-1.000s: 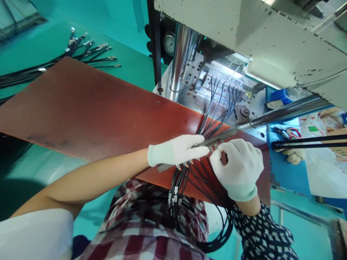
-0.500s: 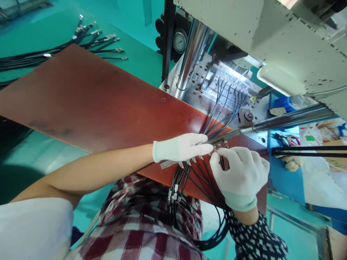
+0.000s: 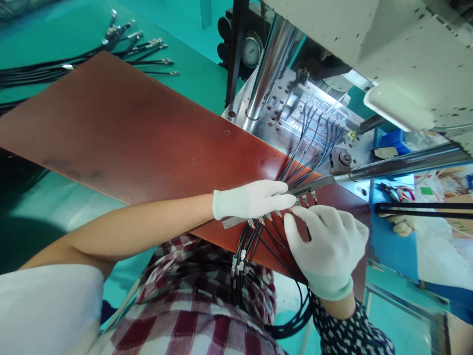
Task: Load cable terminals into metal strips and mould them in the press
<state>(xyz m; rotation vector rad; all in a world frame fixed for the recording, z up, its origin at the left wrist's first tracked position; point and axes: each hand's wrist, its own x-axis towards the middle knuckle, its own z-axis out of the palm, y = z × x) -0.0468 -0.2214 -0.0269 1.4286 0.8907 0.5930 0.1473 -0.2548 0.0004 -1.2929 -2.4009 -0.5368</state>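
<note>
Black terminal-tipped wires (image 3: 273, 241), fanned along a slim metal bar (image 3: 236, 221) on the red-brown board (image 3: 129, 133): gloved left hand (image 3: 254, 199) flat, pressing the bar; gloved right hand (image 3: 327, 246) pinching one terminal near the bar's right end, bar running left-right between them.

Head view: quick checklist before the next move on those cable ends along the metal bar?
1. Left hand flat on the metal bar, pinning it to the red board: ok.
2. Right hand fingertips at a cable end by the bar: ok.
3. Cable ends lined up in a row along the bar: ok, though whether each is seated, cannot tell.
4. Cables run into the press fixture: ok.
5. Both hands outside the press fixture: ok.
6. Loose cable loops free of snags on the lap: cannot tell.
</note>
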